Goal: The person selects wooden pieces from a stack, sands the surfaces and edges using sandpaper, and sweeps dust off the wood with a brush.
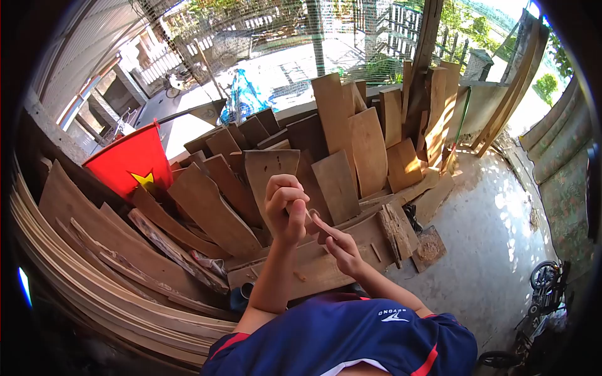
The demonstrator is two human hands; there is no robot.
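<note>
My left hand point(286, 210) is raised near the middle of the view, its fingers curled in and its thumb upright. Anything inside that hand is too small or hidden to make out. Just to the right and a little lower is my right hand point(338, 245), with its index finger stretched toward the left palm and its thumb apart. The fingertips of both hands meet or overlap. Below them lies a long wooden board point(313, 266) with small wood scraps on it.
Many wooden planks point(369, 150) lean in rows ahead. Long curved boards point(94, 282) are stacked at the left, near a red flag point(135, 160) with a yellow star. A rough wood chunk point(395, 232) lies right of my hands. A motorbike point(542, 301) stands at the lower right.
</note>
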